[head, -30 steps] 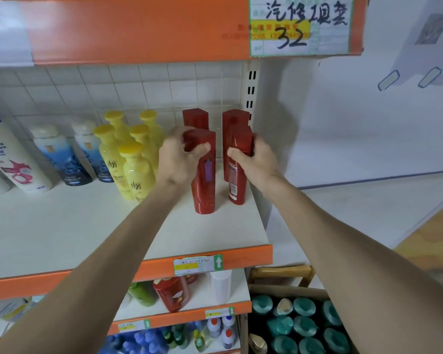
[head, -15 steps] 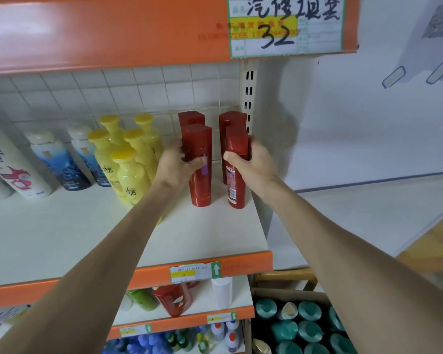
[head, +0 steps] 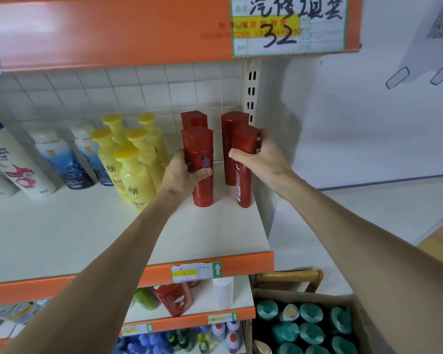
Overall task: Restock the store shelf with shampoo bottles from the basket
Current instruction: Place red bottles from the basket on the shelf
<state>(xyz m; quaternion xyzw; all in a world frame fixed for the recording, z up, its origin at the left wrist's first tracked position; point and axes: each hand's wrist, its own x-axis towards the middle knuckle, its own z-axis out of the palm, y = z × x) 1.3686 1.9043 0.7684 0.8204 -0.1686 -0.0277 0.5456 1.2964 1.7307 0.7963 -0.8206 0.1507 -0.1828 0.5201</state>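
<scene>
Two tall red shampoo bottles stand upright on the white shelf [head: 215, 231] near its right end. My left hand [head: 183, 172] grips the left red bottle [head: 198, 149] around its middle. My right hand [head: 260, 159] grips the right red bottle [head: 244, 141] just below its cap. Behind them stand two more red bottles [head: 233, 123] against the tiled back wall. The basket [head: 289, 275], with a wooden handle, sits on the floor at the lower right and holds several teal-capped bottles [head: 310, 328].
Several yellow bottles [head: 133, 172] stand just left of my left hand. Blue-and-white bottles [head: 62, 159] and a large white bottle [head: 13, 159] fill the shelf's left. An orange shelf edge with a price sign [head: 289, 24] hangs overhead. Lower shelves hold more bottles.
Both red bottles have moved back on the shelf toward the two rear ones, and now stand on it. My hands have slid lower on the bottles.
</scene>
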